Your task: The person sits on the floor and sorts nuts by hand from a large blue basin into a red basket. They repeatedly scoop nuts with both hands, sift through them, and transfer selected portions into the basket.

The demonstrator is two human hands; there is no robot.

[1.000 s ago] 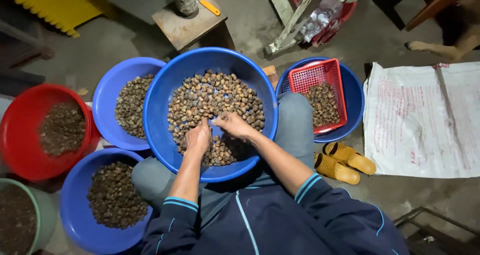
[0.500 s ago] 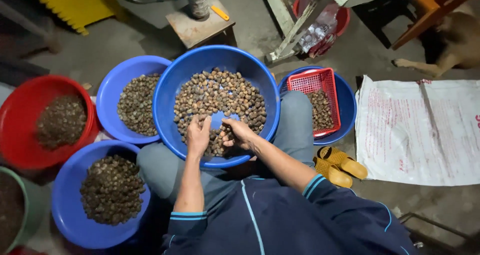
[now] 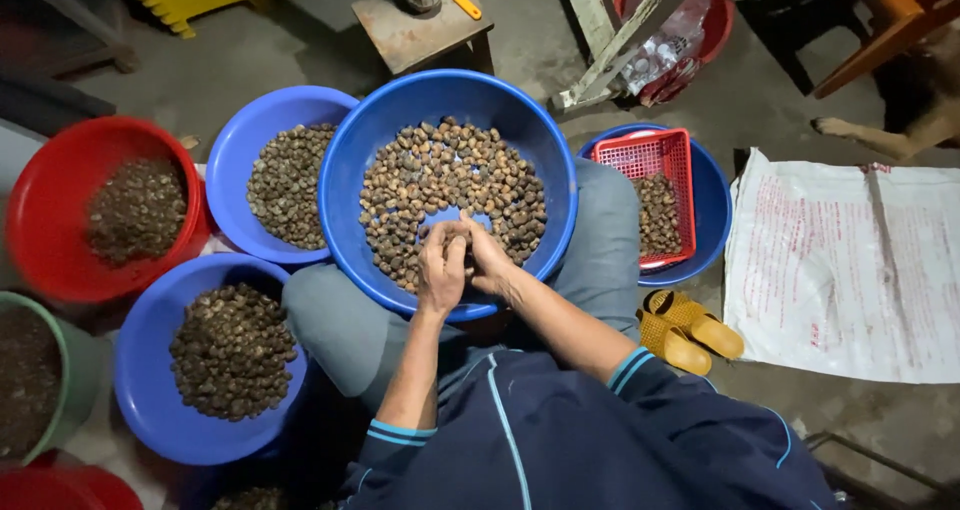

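Observation:
A big blue basin (image 3: 540, 140) rests on my lap, filled with several small brown nuts (image 3: 440, 170) around a bare blue patch in the middle. My left hand (image 3: 441, 268) and my right hand (image 3: 489, 260) are pressed together over the basin's near side. Their fingers are curled around something small that I cannot make out. Both forearms reach out of dark blue sleeves.
Left of me stand a second blue basin (image 3: 240, 150) of nuts, a red basin (image 3: 40, 200), a lower blue basin (image 3: 140, 370) and a green tub (image 3: 75, 380). Right: a red basket (image 3: 640, 155) in a blue basin, yellow sandals (image 3: 690, 330), a white sack (image 3: 850, 270).
My two hands have drawn close together near the basin's front edge. The view has shifted slightly.

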